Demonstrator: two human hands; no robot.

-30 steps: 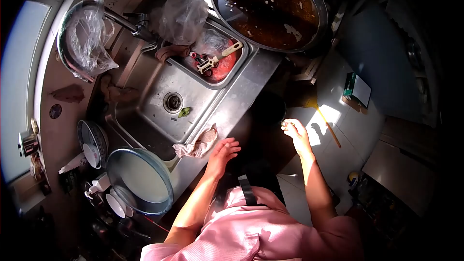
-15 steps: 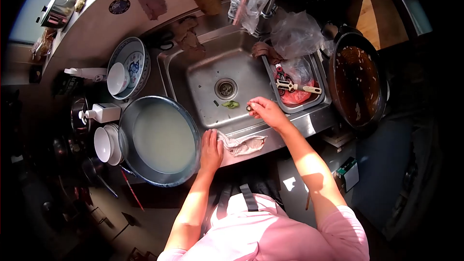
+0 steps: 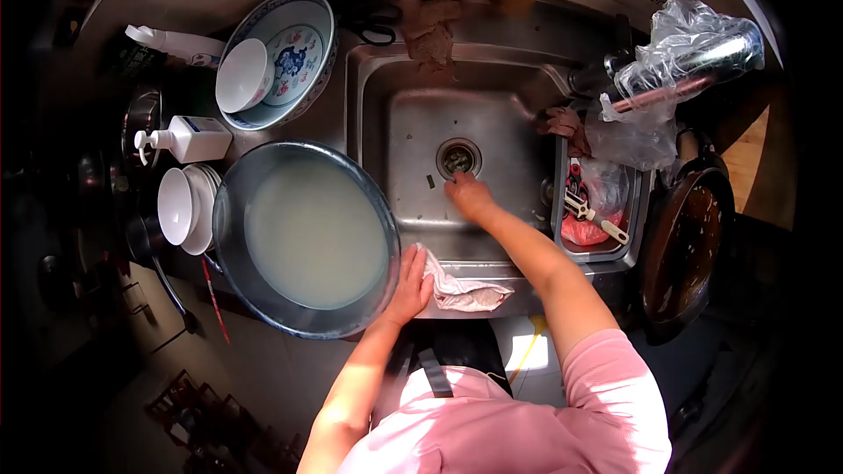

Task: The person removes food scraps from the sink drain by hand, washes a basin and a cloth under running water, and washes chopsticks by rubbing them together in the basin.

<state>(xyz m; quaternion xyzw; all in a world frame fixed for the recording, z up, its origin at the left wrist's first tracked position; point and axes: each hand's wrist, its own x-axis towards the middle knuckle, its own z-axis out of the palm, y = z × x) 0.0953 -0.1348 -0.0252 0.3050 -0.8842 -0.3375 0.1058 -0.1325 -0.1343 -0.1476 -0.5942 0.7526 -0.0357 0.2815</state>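
My right hand reaches down into the steel sink, fingers curled together at the near rim of the drain. Whatever its fingertips may hold is hidden. Green scraps lie in the drain, and a small green piece is on the sink floor to its left. My left hand lies with fingers outstretched on the sink's front edge, between a large basin of cloudy liquid and a crumpled pale cloth. It touches the cloth's left end.
Left of the sink are a patterned bowl with a white bowl inside, a pump bottle and stacked white bowls. A grey tub holds a peeler. A plastic-wrapped faucet and dirty wok are at right.
My right hand has moved from above the sink's right side down to the drain. The green scrap near the drain now appears inside it. My left hand stays by the cloth; the view has shifted.
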